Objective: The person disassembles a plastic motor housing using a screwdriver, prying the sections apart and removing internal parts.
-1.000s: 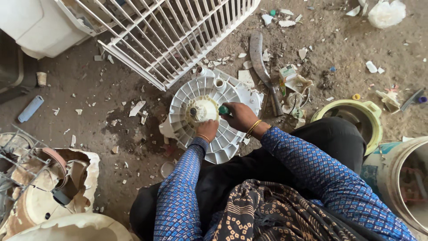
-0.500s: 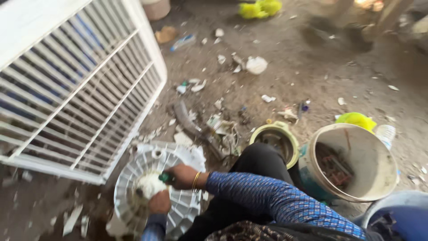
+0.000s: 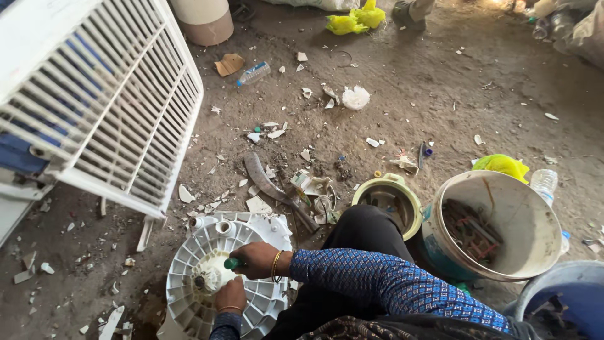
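Working on the white ribbed plastic disc [image 3: 220, 280] that lies flat on the dirt floor [image 3: 440, 94], right in front of the knees. Right hand [image 3: 258, 259] is clenched round a green-handled tool [image 3: 231, 263] (looks like a screwdriver, tip hidden) aimed at the hub [image 3: 204, 277] in the middle, and the left hand [image 3: 231, 294] presses down on the disc just beside it, fingers curled on the plastic, holding nothing else. My take on doing this bit well: keep the tool lined up square with the hub so it doesn't slip, lean the left palm in hard so the disc can't spin, and turn slow. Those ribs look thin and brittle, so don't pry against them. White grille [image 3: 107, 107] sits close on the left, bucket [image 3: 497, 226] off to the right.
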